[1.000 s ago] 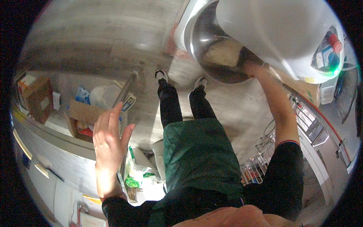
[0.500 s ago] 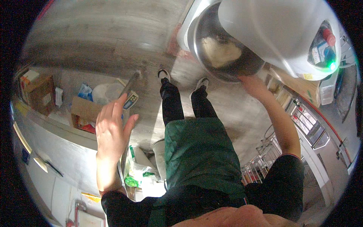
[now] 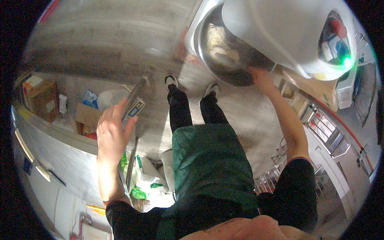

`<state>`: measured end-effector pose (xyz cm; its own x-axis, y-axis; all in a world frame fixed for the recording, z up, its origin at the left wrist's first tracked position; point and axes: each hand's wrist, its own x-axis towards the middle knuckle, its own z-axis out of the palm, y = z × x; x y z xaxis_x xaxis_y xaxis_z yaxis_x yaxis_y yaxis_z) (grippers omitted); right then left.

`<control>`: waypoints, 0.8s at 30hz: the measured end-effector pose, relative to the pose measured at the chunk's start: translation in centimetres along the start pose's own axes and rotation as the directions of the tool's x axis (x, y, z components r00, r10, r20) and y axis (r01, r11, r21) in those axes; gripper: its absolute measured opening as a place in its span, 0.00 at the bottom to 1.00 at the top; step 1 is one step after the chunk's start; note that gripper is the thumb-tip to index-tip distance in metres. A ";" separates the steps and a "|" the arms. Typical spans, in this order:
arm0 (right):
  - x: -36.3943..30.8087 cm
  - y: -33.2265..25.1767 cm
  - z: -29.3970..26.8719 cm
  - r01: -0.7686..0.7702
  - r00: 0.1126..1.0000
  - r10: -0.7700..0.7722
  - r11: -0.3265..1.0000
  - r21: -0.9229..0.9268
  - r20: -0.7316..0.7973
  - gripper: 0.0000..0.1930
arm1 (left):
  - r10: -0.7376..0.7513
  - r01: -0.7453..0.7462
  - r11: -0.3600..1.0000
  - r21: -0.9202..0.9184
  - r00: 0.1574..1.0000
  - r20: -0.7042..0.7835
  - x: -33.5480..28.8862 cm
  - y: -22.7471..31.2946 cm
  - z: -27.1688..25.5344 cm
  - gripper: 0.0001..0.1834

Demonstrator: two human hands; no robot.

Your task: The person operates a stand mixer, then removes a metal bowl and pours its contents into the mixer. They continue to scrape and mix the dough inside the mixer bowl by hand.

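Note:
At the upper right, my right hand (image 3: 262, 80) reaches to the near rim of a steel mixing bowl (image 3: 234, 72). Its fingertips overlap the bowl's side and are too blurred to show a grip. A pale lump of dough (image 3: 218, 40) lies at the bowl's far left side. The bowl sits under the white body of a mixer (image 3: 276, 36). On the left, my left hand (image 3: 114, 134) is open with nothing in it, thumb apart from the fingers. Beside it is a small device with a display and keypad, perhaps a scale (image 3: 136, 108), which I cannot tell if it touches.
Cardboard boxes (image 3: 42, 98) and bags stand low on the left, past a pale counter (image 3: 64, 136). A bin (image 3: 168, 168) and green-and-white bags (image 3: 146, 184) are by my left leg. Wire racks (image 3: 276, 168) stand at the right. A green light (image 3: 347, 62) glows on the mixer.
The dough has shifted toward the bowl's far left side and changed shape. My left hand has drawn slightly back from the device. My right hand stays at the bowl's rim.

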<state>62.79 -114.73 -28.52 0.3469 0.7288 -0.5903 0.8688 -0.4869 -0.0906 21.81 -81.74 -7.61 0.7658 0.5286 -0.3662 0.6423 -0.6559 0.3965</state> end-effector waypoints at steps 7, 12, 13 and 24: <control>-4.2 -4.1 -2.8 -0.107 0.994 0.110 0.976 0.192 -0.003 0.19 | -0.048 0.051 0.997 0.053 0.997 -0.058 0.5 -0.7 1.4 0.25; -10.0 -4.8 -1.2 -0.123 0.983 0.148 0.969 0.215 -0.105 0.21 | 0.093 -0.096 0.994 -0.052 0.994 -0.051 0.3 4.8 0.1 0.26; -10.9 -5.4 -1.6 -0.138 0.984 0.160 0.965 0.223 -0.083 0.21 | 0.145 -0.147 0.983 -0.108 0.989 -0.032 -0.2 6.1 0.4 0.26; -14.6 -9.4 -4.6 -0.162 0.986 0.165 0.878 0.451 0.033 0.22 | 0.121 0.100 0.700 -0.707 0.959 0.256 1.0 18.1 16.8 0.22</control>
<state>51.17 -118.56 -15.40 0.4738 0.6222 -0.6232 0.5471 -0.7625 -0.3453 33.70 -102.16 -14.90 0.8043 0.2900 -0.5186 0.5481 -0.0251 0.8360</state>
